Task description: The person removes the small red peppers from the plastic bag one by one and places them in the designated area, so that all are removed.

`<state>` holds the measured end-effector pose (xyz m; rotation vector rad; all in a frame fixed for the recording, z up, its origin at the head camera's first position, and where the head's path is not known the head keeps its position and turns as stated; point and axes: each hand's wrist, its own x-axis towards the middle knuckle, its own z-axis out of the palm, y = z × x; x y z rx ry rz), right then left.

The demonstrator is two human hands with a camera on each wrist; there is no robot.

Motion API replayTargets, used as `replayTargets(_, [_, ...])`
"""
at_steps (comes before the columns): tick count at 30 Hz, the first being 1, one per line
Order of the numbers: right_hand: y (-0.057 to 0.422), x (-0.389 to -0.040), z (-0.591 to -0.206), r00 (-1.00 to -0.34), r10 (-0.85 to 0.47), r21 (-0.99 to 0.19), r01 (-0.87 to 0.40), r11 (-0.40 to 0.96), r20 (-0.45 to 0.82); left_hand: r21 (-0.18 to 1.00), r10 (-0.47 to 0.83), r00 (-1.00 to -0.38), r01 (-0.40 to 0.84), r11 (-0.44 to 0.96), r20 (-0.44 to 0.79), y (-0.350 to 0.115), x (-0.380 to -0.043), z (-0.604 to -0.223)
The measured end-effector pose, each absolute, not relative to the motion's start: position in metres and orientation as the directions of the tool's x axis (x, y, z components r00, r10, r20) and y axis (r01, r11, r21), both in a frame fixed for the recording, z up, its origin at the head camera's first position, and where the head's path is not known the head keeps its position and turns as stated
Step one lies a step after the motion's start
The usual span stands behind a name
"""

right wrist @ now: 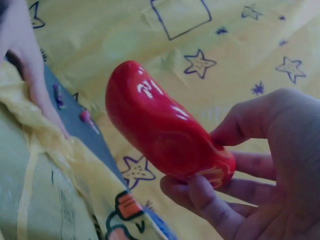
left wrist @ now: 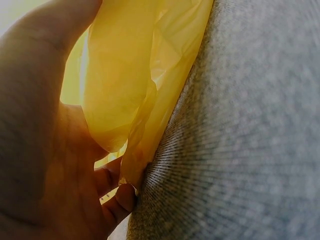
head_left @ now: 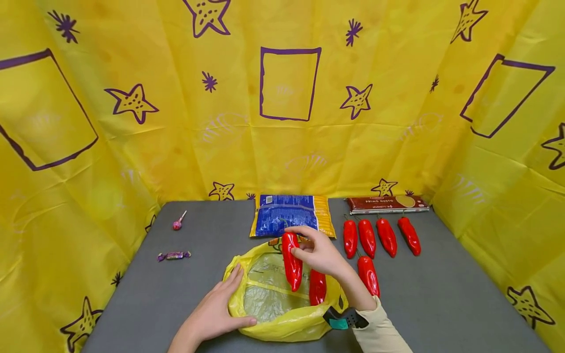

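Note:
My right hand [head_left: 319, 250] holds a glossy red pepper [head_left: 292, 264] near its stem end, with the tip hanging down over the mouth of a yellow plastic bag [head_left: 282, 329]. Up close in the right wrist view, thumb and fingers pinch the thick end of that pepper [right wrist: 155, 120]. A second red pepper [head_left: 317, 288] lies inside the bag, at its right side. On the bag's left rim rests my left hand [head_left: 216, 309], fingers extended along the edge and thumb spread over the near side. Yellow film [left wrist: 120, 75] spans between thumb and fingers in the left wrist view.
Several more red peppers [head_left: 366, 239] lie on the grey table right of the bag. Behind stand a blue and yellow packet [head_left: 287, 215] and a brown spaghetti pack [head_left: 384, 204]. A lollipop [head_left: 177, 225] and a purple wrapped candy [head_left: 174, 256] lie at the left. Yellow cloth [head_left: 291, 157] encloses the table.

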<state>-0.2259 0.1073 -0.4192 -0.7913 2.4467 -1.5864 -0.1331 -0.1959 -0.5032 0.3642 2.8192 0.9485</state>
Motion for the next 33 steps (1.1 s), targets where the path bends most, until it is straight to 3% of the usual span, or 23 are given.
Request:
replayTargets(15, [0.169, -0.216, -0.431, -0.88, -0.433, -0.859, -0.368, 0.356, 0.197, 0.607, 0.269, -0.961, 0.176, 0.775, -0.065, -0.195, -0.133, -0.503])
replayTargets(33, [0.284, -0.196, -0.441, -0.959, -0.202, -0.78, -0.281, 0.56, 0.2, 0.601, 0.263, -0.96, 0.156, 0.784, -0.094, -0.196, -0.134, -0.502])
